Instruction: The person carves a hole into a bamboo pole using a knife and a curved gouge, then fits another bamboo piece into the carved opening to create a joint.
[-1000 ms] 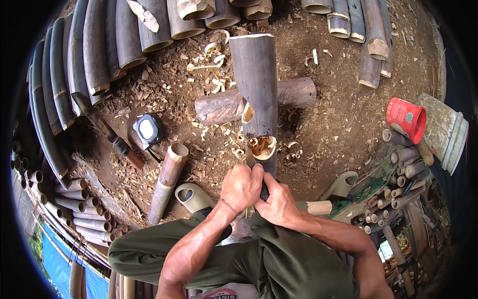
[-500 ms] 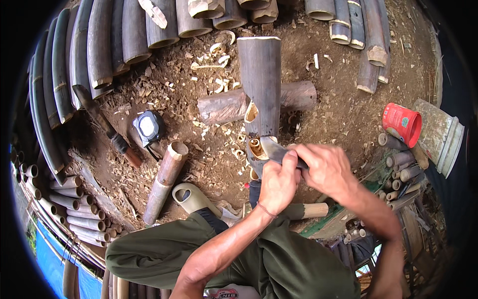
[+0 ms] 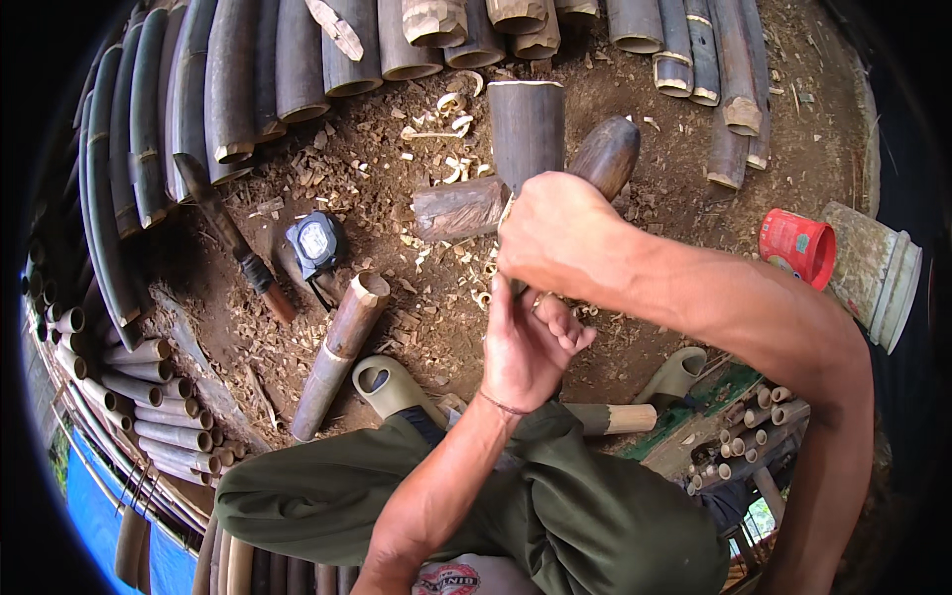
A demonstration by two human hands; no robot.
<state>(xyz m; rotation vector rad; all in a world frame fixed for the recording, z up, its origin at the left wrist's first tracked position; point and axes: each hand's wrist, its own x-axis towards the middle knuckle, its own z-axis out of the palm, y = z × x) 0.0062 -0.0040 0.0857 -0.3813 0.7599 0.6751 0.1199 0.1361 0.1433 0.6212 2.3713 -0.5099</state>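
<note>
Fingers point(image 3: 567, 335) of the left hand point(image 3: 531, 352) curled in toward the palm, thumb side up, closed around something slim that is mostly hidden; impossible to say what. Right hand point(image 3: 555, 233) just above it and touching it, clenched into a tight fist, knuckles toward the camera, whatever is gripped covered by the fist itself.

Straight ahead of both hands, farther from the body: dark bamboo tube point(image 3: 526, 119), pale cut rim at the far end, near end lost behind the right fist. Long axis running directly away from the body, almost in line with the left forearm. Resting across a brown log point(image 3: 456, 208) that lies crosswise on the dirt ground point(image 3: 397, 178), so tube and log form a rough cross. Right hand nearer to the tube, overlapping its near end in the picture; left hand a little lower and closer to the lap.

Off to the left, well apart: short bamboo piece point(image 3: 337, 352), long knife point(image 3: 233, 233). Far right, well apart: red cup point(image 3: 798, 248).
</note>
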